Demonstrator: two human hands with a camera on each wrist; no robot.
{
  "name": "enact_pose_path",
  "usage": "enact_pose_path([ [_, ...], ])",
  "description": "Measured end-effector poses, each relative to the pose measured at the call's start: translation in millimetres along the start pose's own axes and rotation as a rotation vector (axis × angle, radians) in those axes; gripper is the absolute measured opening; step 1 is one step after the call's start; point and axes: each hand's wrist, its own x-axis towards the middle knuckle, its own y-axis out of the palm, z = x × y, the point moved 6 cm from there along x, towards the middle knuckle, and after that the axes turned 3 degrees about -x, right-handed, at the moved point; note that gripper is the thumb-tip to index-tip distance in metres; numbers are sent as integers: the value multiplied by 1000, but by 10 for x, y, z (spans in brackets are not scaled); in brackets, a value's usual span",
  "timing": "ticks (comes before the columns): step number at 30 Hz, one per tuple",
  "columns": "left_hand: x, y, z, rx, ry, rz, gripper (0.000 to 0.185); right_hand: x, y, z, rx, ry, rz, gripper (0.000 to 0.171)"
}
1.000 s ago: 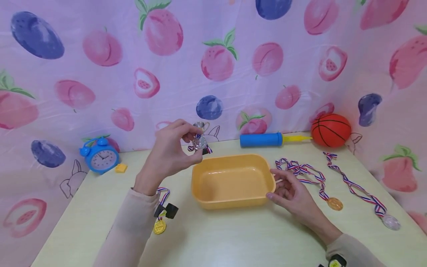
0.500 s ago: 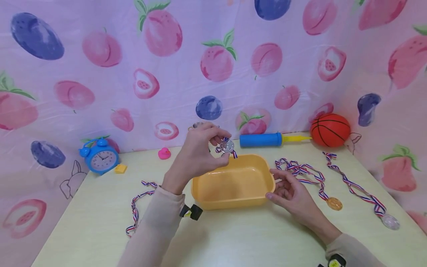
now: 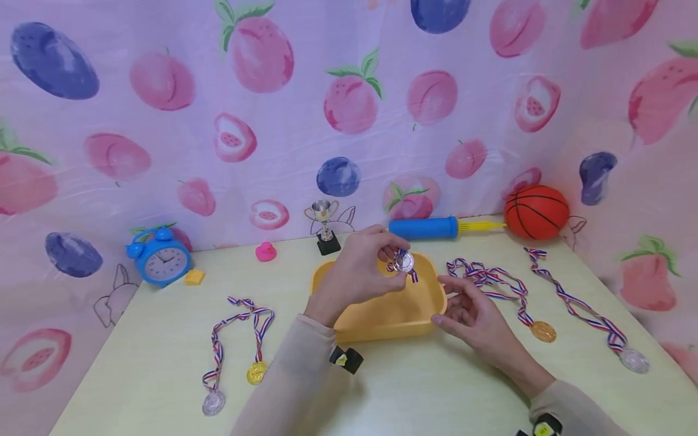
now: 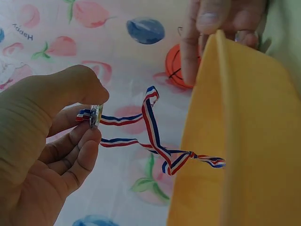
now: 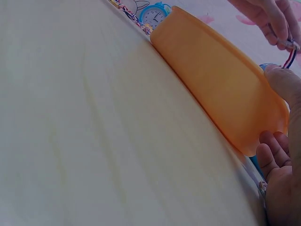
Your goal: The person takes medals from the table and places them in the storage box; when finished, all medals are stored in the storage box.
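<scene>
My left hand [image 3: 357,272] pinches a silver medal [image 3: 404,261] between thumb and fingers, above a yellow plastic basin [image 3: 382,332]. In the left wrist view the medal's striped ribbon [image 4: 155,127] dangles, its knotted end reaching the basin's rim. My right hand [image 3: 480,321] holds the basin's right end, thumb and fingers at its rim and wall. On the table to the left lie a gold medal [image 3: 257,372] and another silver medal [image 3: 213,401] with ribbons. To the right lie a bronze-coloured medal [image 3: 543,331] and a further silver medal [image 3: 635,360].
Along the back stand a blue alarm clock [image 3: 165,257], a yellow block [image 3: 194,277], a pink duck [image 3: 266,251] and a small trophy [image 3: 326,233]. A blue pump [image 3: 422,228] lies beside an orange basketball [image 3: 537,212]. Behind them hangs a fruit-print cloth [image 3: 294,151].
My left hand has carried the silver medal rightward and lower, from beside the basin to over it. The trophy and the left-hand medals have come into sight. My right hand stays put.
</scene>
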Motion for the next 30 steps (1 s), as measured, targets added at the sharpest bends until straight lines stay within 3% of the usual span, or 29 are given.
enact_pose_path([
  [8,5,249,110,-23,-60,75,45,3,-6,-15,15,-17,5,72],
  [14,-29,372,175,14,-103,124,50,4,-9,-17,23,-21,7,71],
  [24,-100,414,223,8,-107,112,50,5,-2,-22,36,-4,9,71],
  [30,-111,354,190,17,-88,87,50,8,-1,-23,43,-8,13,72],
])
